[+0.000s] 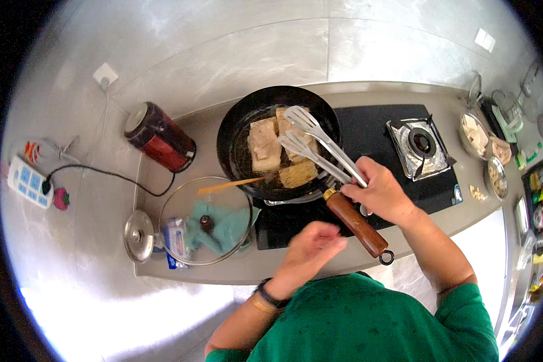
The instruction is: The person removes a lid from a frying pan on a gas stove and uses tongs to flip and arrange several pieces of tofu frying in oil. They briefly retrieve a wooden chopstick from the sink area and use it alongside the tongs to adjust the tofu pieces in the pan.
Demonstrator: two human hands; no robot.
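Observation:
My right hand (384, 190) grips stainless steel tongs (330, 147). The spread, slotted tips of the tongs hang over a black frying pan (233, 158) and hold nothing. Pale, flat slabs of food (264, 145) lie in the pan, with a browner piece (298, 174) nearest me. The pan's brown wooden handle (355, 221) points toward me, below the right hand. Beside this handle, to its left, my left hand (314, 249) is in the air, slightly blurred. It is empty, with thumb and fingers apart.
Wooden chopsticks (231, 184) reach from above a glass lid (176, 203) into the pan. A dark red electric kettle (163, 140) stands left, its cord running to a power strip (30, 182). Right are a foil-lined gas burner (421, 142) and metal bowls of food (475, 135).

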